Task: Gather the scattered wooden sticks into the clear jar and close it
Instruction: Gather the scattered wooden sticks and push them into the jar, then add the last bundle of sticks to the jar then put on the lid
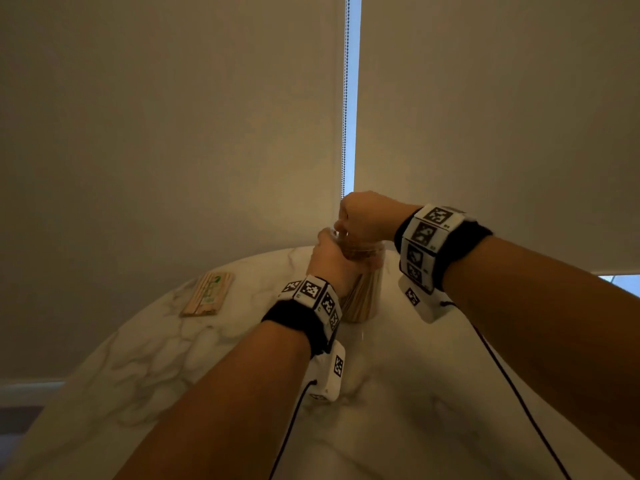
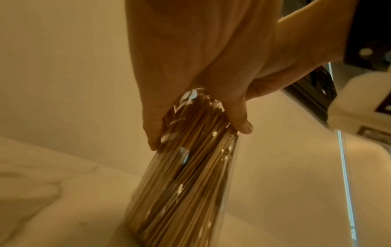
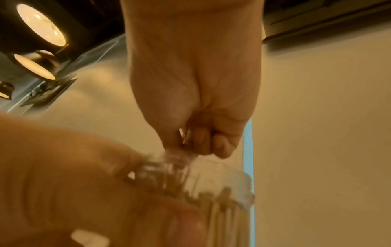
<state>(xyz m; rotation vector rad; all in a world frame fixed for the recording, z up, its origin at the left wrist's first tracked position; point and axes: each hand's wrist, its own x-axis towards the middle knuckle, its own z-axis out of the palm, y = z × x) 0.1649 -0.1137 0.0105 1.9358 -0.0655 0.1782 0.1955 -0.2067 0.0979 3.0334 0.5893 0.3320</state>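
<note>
A clear jar (image 1: 365,292) packed with upright wooden sticks (image 2: 186,183) stands on the white marble table (image 1: 415,393). My left hand (image 1: 330,258) grips the jar's upper part, with the thumb on one side and the fingers (image 2: 241,123) on the other. Right above the jar's mouth, my right hand (image 1: 360,220) has its fingers curled and pinches a clear knob on top of the clear lid (image 3: 224,180). The lid lies over the stick tips at the rim. Whether it is fully seated is hidden by the hands and by blur.
A flat bundle of wooden sticks in a wrapper (image 1: 207,294) lies on the table to the left of the jar. The round table's far edge runs just behind the jar, with window blinds and a bead chain (image 1: 345,98) beyond.
</note>
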